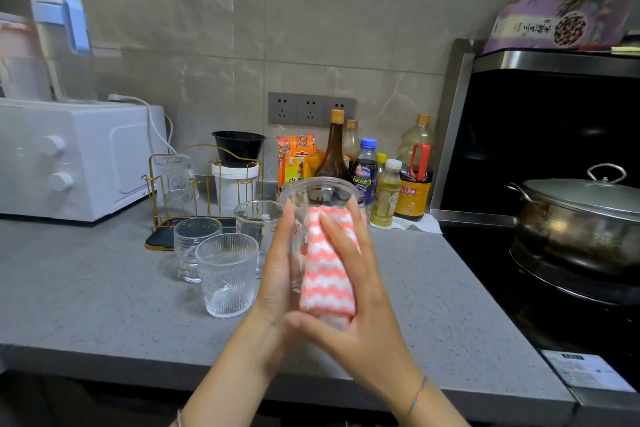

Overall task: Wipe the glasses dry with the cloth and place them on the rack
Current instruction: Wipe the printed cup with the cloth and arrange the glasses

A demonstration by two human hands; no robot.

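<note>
I hold a clear glass [317,196] with a small printed picture tilted above the grey counter, its mouth facing away from me. My left hand [278,274] grips its left side. My right hand [349,295] presses a folded pink-and-white zigzag cloth [327,276] against its right side. A gold wire rack [204,184] stands behind, with one glass [175,180] upside down on its left peg. Three more glasses stand upright on the counter: a ribbed one [227,276] nearest, one [192,246] behind it, and one [256,227] by the rack.
A white microwave [76,156] sits at the left with a blue-lidded jug [60,35] on top. Sauce and oil bottles [384,180] line the wall beside a snack bag. A lidded steel pot [578,218] rests on the black stove at right. A white tub [235,184] stands behind the rack.
</note>
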